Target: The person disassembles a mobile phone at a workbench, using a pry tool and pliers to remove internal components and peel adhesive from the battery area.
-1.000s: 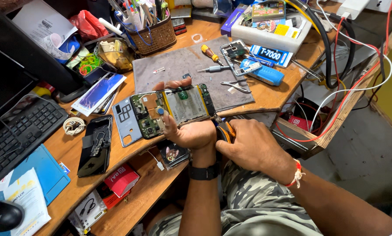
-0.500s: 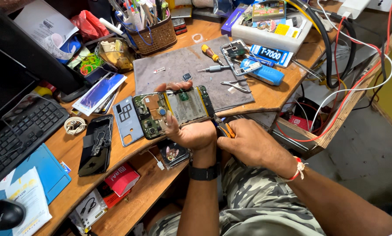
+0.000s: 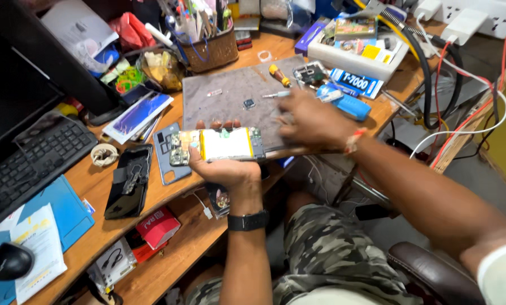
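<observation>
- Left hand (image 3: 225,169): as half a second ago, holds the opened phone (image 3: 216,146) face-down, circuit boards and pale battery up. Thumb clamps the near edge, fingertips show over the far edge. Phone sits over the bench (image 3: 89,181) edge, at 6 o'clock from the grey mat (image 3: 230,96).
- Phone's level and angle barely changed across the three frames; grip steady.
- Loose back cover (image 3: 165,155) lies flat on the bench at 9 o'clock from the phone, just beside it. Black phone (image 3: 130,181) further out at 9 o'clock.
- Right hand (image 3: 315,118): the change. One second ago it was low, at 4 o'clock from the phone, closed on something orange-handled. Now it is up over the mat's right side, at 2 o'clock from the phone, motion-blurred.
- Right hand grip: cannot tell whether it holds anything; fingers smeared.
- Judgement: the hand has left the phone for the tool area. Small screwdriver (image 3: 278,74) lies at its 11 o'clock, blue tube (image 3: 343,104) at its 3 o'clock.
</observation>
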